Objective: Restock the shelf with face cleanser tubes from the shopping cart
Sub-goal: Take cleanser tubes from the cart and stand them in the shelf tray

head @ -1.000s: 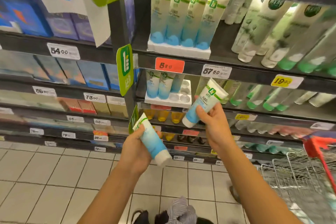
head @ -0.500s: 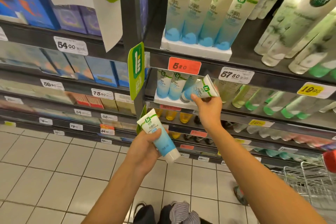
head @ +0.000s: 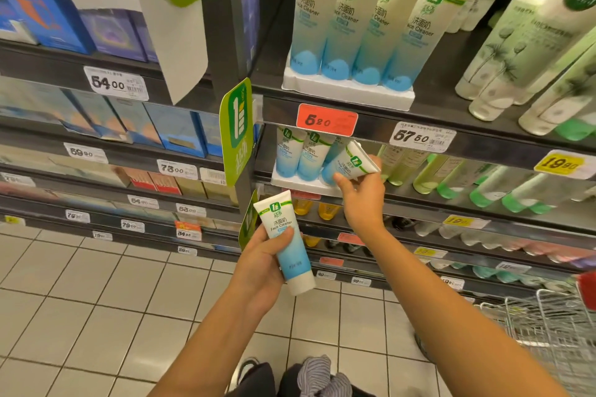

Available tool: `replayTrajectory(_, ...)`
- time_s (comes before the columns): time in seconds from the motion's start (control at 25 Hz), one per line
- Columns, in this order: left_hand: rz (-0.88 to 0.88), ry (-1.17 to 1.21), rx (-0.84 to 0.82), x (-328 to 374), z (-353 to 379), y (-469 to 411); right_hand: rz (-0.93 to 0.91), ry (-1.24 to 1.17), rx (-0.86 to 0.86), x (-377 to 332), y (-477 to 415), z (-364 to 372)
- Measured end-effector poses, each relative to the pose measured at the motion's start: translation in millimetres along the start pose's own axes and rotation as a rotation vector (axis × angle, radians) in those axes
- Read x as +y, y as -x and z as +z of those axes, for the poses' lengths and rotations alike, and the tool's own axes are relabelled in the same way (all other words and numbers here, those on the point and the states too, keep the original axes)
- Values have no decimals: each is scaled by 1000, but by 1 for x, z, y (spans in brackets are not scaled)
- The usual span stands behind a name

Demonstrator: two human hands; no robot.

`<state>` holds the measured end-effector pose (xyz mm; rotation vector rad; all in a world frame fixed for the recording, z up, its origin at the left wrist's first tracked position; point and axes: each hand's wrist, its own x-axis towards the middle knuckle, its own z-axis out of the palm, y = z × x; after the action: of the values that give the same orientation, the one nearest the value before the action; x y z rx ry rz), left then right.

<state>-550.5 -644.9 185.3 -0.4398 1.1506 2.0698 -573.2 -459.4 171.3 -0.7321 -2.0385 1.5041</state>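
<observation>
My right hand point(head: 362, 193) grips a white-and-blue face cleanser tube point(head: 350, 164), tilted with its blue cap end toward the white tray point(head: 301, 185) on the lower shelf. Two matching tubes point(head: 298, 155) stand in that tray to its left. My left hand point(head: 263, 263) holds a second tube point(head: 287, 238) upright-tilted, white cap down, in front of the shelf below. Several larger tubes of the same kind point(head: 361, 26) stand in a white tray on the shelf above. The wire shopping cart point(head: 548, 329) shows at the lower right.
Pale green bottles point(head: 529, 51) fill the shelves to the right. Blue boxes point(head: 174, 129) line the left bay. A green sign point(head: 237, 129) juts from the upright between bays. Price tags run along the shelf edges. Tiled floor lies below.
My right hand has carried its tube up and forward from mid-air to the lower shelf's tray, tipping the cap end in. The left hand has kept its tube, shifting only slightly.
</observation>
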Motion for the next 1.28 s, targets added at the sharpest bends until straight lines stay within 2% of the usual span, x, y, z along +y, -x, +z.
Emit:
replayTrajectory(0.12, -1, -1, -10, 0, 0, -1, 97, -108, 79, 3, -6, -1)
replayTrajectory(0.4, -8, -43, 3, -1, 2, -4, 11, 57, -58, -3, -18, 4)
replayTrajectory(0.56, 6, -65, -5, 1, -1, -3, -32, 78, -42, 2, -16, 9)
replayTrajectory(0.84, 84, -121, -10, 3, -1, -4, -17, 201, -25, 1, -18, 9)
replayTrajectory(1.0, 157, -236, -42, 4, 7, -9, 88, 187, -58, -14, 3, -3)
replayTrajectory(1.08, 198, -272, -70, 7, 13, -15, 161, 38, -198, -11, 33, -17)
replayTrajectory(1.2, 223, -277, -138, 7, 28, -24, 254, -151, -579, -8, 75, -34)
replayTrajectory(1.28, 215, -325, -172, -1, 40, -29, 214, -119, -582, -10, 78, -42)
